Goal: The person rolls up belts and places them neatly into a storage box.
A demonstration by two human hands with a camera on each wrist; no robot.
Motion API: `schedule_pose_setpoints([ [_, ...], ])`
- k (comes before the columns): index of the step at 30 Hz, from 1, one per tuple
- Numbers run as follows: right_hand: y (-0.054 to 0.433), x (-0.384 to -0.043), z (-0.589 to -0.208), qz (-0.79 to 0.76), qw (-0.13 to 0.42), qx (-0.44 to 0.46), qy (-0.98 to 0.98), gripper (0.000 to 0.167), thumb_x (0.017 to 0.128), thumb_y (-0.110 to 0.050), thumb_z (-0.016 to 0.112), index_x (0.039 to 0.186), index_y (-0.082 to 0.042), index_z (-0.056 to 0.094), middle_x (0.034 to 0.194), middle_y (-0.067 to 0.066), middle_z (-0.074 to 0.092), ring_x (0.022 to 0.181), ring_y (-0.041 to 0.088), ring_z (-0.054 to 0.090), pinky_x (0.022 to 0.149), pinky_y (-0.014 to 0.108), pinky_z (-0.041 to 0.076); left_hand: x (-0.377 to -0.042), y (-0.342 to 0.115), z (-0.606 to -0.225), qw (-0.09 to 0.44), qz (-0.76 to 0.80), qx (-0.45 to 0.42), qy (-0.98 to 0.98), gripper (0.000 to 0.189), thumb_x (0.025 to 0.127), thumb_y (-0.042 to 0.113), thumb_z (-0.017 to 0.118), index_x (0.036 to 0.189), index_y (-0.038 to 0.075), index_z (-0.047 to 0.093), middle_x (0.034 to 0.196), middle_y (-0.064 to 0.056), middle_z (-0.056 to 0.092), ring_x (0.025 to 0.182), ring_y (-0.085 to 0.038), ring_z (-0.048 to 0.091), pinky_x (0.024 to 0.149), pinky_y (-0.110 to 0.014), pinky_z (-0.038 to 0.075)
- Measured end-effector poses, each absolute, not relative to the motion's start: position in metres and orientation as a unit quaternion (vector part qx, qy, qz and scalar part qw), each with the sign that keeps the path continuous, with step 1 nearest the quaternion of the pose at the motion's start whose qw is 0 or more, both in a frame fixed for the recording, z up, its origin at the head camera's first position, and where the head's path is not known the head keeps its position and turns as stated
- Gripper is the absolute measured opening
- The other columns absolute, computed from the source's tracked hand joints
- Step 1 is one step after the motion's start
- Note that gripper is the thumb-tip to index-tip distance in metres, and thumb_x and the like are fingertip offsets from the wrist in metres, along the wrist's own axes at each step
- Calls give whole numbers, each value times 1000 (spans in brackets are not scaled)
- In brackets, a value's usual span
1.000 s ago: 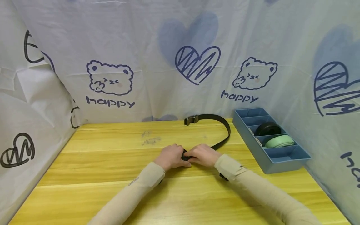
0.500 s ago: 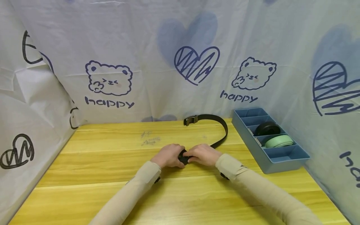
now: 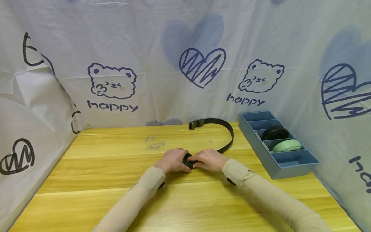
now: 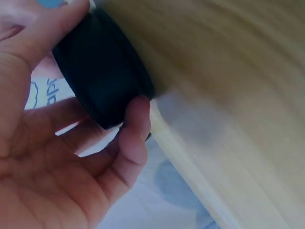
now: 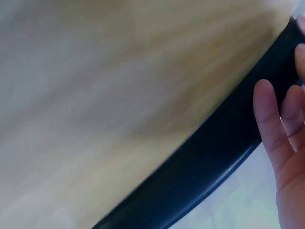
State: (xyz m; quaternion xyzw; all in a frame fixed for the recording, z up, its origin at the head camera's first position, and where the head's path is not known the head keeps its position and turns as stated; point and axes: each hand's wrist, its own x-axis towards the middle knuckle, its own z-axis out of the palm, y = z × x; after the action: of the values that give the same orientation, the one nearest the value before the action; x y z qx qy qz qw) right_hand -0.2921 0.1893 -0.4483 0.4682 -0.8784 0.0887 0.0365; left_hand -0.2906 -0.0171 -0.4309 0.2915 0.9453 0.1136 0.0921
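Note:
A black belt is partly rolled up at the middle of the table, its coil [image 3: 188, 161] standing on edge between the two hands. My left hand [image 3: 172, 160] grips this coil from the left; in the left wrist view its thumb and fingers curl around the black roll [image 4: 102, 67]. From the other side my right hand [image 3: 211, 159] holds the belt where it meets the coil. The loose strap [image 3: 232, 133] curves away behind the right hand to a metal buckle [image 3: 196, 124] at the back. In the right wrist view, fingertips [image 5: 265, 95] lie against the strap [image 5: 205, 152].
A blue-grey divided box [image 3: 262, 158] stands on the right side of the table. One compartment holds a rolled black belt [image 3: 275, 132], another a rolled light green belt [image 3: 287, 145]. A white printed cloth [image 3: 156, 93] hangs behind the wooden table [image 3: 101, 154].
My left hand has shifted slightly left with the coil, which shows more between the hands now. The loose strap's curve has drawn in a little to the left; my right hand has barely moved.

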Motion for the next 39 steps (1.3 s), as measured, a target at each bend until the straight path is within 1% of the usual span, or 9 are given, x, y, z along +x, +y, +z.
schedule_pose_setpoints([
  [4, 189, -293, -446, 78, 33, 467, -880, 33, 95, -29, 65, 126, -20, 68, 112, -4, 73, 93, 10, 71, 80, 29, 56, -295, -21, -429, 119, 130, 321, 931, 52, 78, 41, 83, 119, 16, 64, 108, -2, 66, 90, -16, 61, 82, -35, 50],
  [9, 186, -291, -447, 74, 29, 452, -888, 30, 95, -33, 64, 123, -22, 70, 106, -5, 75, 82, 7, 70, 74, 27, 55, -297, -21, -429, 138, 127, 325, 927, 46, 79, 36, 82, 115, 17, 62, 102, -1, 63, 86, -15, 58, 80, -34, 50],
  [16, 184, -287, -449, 77, 50, 448, -889, 25, 95, -31, 64, 118, -23, 72, 98, -6, 76, 65, 3, 65, 62, 21, 51, -294, -14, -432, 123, 116, 283, 944, 63, 77, 56, 77, 120, 13, 60, 111, -6, 62, 92, -19, 59, 83, -38, 51],
  [19, 185, -287, -450, 73, 51, 455, -886, 26, 96, -31, 63, 120, -23, 70, 98, -6, 75, 68, 4, 66, 64, 23, 52, -294, -13, -434, 102, 108, 292, 945, 64, 76, 57, 78, 120, 13, 61, 109, -5, 63, 91, -19, 61, 82, -38, 51],
  [21, 188, -287, -450, 69, 51, 454, -887, 29, 97, -34, 62, 123, -23, 68, 101, -6, 75, 76, 6, 68, 69, 26, 54, -295, -13, -434, 97, 109, 305, 941, 60, 77, 53, 79, 120, 15, 62, 108, -3, 64, 90, -18, 61, 81, -36, 51],
  [26, 193, -288, -449, 73, 46, 452, -888, 33, 95, -37, 63, 125, -23, 67, 107, -6, 74, 89, 9, 70, 77, 30, 55, -296, -15, -431, 108, 121, 342, 926, 49, 78, 43, 82, 117, 19, 64, 106, 1, 65, 89, -13, 59, 81, -33, 49],
  [29, 192, -289, -449, 81, 44, 461, -882, 28, 95, -35, 64, 118, -22, 70, 102, -6, 74, 85, 8, 70, 75, 28, 55, -296, -14, -430, 112, 114, 343, 926, 47, 78, 43, 82, 115, 20, 64, 105, 2, 64, 88, -13, 59, 82, -33, 49],
  [35, 188, -287, -449, 76, 45, 463, -882, 25, 96, -35, 63, 115, -22, 71, 97, -6, 75, 77, 4, 68, 72, 25, 54, -290, -11, -430, 108, 77, 310, 942, 60, 76, 57, 78, 116, 15, 61, 102, -3, 60, 83, -15, 57, 77, -34, 51],
  [39, 189, -285, -448, 77, 39, 457, -885, 26, 96, -36, 62, 117, -22, 70, 96, -6, 75, 76, 5, 67, 70, 26, 54, -291, -9, -432, 93, 73, 327, 938, 52, 78, 52, 79, 112, 15, 62, 100, -2, 62, 81, -15, 57, 75, -32, 50],
])
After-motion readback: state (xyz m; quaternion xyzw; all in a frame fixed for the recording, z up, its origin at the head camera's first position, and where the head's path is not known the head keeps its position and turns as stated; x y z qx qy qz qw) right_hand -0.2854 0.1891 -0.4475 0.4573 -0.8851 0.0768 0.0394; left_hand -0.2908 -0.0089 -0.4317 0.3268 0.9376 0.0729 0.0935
